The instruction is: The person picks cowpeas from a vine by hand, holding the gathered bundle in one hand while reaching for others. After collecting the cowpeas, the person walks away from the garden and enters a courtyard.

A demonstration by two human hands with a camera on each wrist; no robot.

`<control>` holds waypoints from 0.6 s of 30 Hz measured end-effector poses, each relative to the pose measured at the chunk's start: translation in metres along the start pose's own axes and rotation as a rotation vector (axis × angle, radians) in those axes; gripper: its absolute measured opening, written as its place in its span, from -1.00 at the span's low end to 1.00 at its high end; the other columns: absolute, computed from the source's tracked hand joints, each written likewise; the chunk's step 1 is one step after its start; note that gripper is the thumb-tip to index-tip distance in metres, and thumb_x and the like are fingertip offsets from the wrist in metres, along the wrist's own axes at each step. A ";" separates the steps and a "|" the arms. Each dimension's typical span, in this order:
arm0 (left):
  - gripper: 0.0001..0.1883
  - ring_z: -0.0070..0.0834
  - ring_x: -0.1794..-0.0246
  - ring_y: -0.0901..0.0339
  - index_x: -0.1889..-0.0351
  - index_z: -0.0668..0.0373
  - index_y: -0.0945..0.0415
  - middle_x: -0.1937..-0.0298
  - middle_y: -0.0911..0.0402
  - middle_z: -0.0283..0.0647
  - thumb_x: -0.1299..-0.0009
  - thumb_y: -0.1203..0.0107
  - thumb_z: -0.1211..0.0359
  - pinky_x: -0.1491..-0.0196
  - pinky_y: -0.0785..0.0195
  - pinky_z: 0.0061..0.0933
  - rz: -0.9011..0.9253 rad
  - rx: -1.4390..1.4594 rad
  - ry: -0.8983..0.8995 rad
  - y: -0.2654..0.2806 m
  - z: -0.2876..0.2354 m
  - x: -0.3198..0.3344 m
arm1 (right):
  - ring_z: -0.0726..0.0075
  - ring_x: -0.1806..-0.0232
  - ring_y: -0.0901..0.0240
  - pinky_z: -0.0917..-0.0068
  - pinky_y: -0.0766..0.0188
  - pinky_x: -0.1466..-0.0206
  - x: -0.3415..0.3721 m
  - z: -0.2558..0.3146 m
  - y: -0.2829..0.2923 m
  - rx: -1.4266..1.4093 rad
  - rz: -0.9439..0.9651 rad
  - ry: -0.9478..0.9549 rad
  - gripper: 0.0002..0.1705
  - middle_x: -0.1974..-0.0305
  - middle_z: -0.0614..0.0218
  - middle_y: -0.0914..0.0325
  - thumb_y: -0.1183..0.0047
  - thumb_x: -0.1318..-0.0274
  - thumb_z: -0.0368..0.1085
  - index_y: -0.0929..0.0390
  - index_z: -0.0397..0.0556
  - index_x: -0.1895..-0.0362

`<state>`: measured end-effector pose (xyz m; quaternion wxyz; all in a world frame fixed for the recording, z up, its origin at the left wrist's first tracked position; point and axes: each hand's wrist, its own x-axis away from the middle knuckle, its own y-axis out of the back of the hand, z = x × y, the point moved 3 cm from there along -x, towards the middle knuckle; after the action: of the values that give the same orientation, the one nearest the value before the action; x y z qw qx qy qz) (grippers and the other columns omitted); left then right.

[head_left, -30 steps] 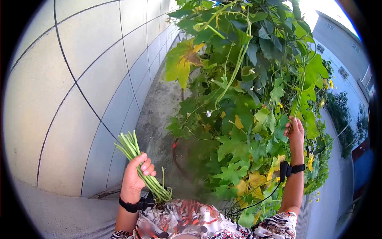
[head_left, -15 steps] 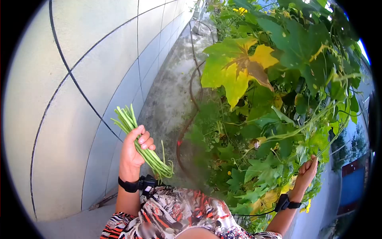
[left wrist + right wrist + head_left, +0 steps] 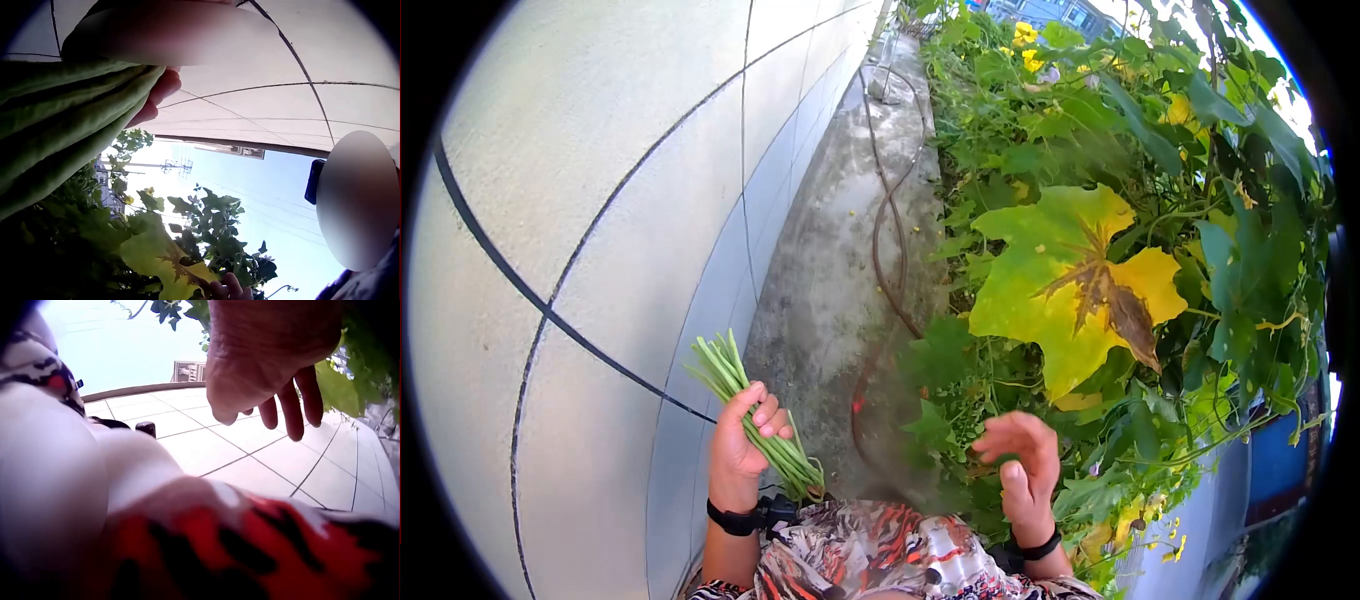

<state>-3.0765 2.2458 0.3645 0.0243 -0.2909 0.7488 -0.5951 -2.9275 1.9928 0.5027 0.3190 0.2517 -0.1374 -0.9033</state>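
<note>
A bunch of long green beans (image 3: 785,458) is gripped in the left hand (image 3: 742,445), fingers curled round its middle, in the head view. In the left wrist view the beans (image 3: 69,125) fill the upper left, with fingertips (image 3: 159,94) beside them. The right hand (image 3: 1025,470) is raised in front of the torso, fingers loosely bent and apart from the thumb, holding nothing. The right wrist view shows this hand (image 3: 269,369) with its fingers hanging relaxed. A large yellow-green leaf (image 3: 1050,290) with a brown patch hangs above the right hand in the head view.
A tiled wall (image 3: 620,250) runs along the left. Between it and the dense climbing plants (image 3: 1240,270) on the right lies a concrete path (image 3: 830,250), with a brown hose (image 3: 878,240) along it. Yellow flowers (image 3: 1026,35) show at the top.
The right hand has let go of the thin green strand at the far right and come in toward the body. The left hand still grips the beans. The view has turned toward the path.
</note>
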 end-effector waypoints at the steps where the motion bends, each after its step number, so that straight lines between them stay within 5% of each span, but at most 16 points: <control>1: -0.82 -0.61 0.67 -0.19 0.47 0.05 -0.34 0.69 -0.22 -0.46 -0.40 0.05 0.29 0.46 -0.23 -0.44 -0.010 -0.001 0.007 0.000 -0.001 -0.005 | 0.24 0.17 -0.48 0.38 -0.46 0.23 -0.021 -0.008 -0.011 -0.094 0.044 -0.031 -0.28 -0.02 0.04 -0.37 0.13 -0.22 0.15 -0.13 -0.12 -0.24; 9: -0.82 -0.61 0.69 -0.19 0.47 0.05 -0.34 0.69 -0.22 -0.47 -0.40 0.05 0.29 0.47 -0.22 -0.43 -0.066 0.029 0.034 0.010 -0.001 -0.064 | 0.08 -0.25 -0.18 0.23 -0.33 -0.13 -0.161 -0.066 -0.045 -0.434 -0.079 0.039 -0.11 -0.35 -0.03 0.01 0.17 -0.24 0.11 0.29 0.03 -0.45; 16: -0.82 -0.62 0.69 -0.19 0.45 0.07 -0.36 0.68 -0.22 -0.46 -0.42 0.07 0.30 0.47 -0.25 -0.45 -0.058 0.018 0.049 -0.015 -0.009 -0.159 | 0.07 -0.30 -0.10 0.18 -0.25 -0.18 -0.187 -0.131 0.016 -0.279 -0.634 -0.037 -0.18 -0.39 -0.03 0.13 0.18 -0.23 -0.01 0.23 -0.01 -0.44; 18: -0.82 -0.61 0.69 -0.19 0.45 0.08 -0.36 0.68 -0.22 -0.46 -0.42 0.07 0.30 0.47 -0.25 -0.45 -0.053 -0.029 0.070 -0.032 -0.006 -0.195 | 0.10 -0.30 -0.09 0.17 -0.25 -0.16 -0.183 -0.153 0.036 -0.049 -0.672 -0.026 -0.22 -0.40 0.02 0.13 0.20 -0.22 -0.06 0.17 -0.05 -0.42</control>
<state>-2.9036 2.3378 0.3346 -0.0218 -0.2901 0.7497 -0.5944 -2.7040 2.0705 0.4568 0.0077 0.2635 -0.0292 -0.9642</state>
